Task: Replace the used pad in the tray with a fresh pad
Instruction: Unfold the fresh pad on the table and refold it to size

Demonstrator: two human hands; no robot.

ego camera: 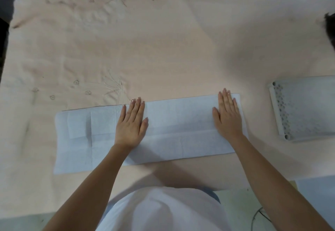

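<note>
both arms reached forward; left hand (131, 123) and right hand (227, 115) lay flat, fingers straight, palms down on the folded pad (174, 122); tray (304, 109) sat off right.

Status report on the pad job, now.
Left hand and right hand flat, pressing the folded pad on the pink sheet. Tray apart, at right. Nothing between.

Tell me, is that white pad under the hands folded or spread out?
Folded, though only partly: the pad lies as a long flat strip on the pink sheet, with layered edges and creases showing. Both hands press it flat.
</note>
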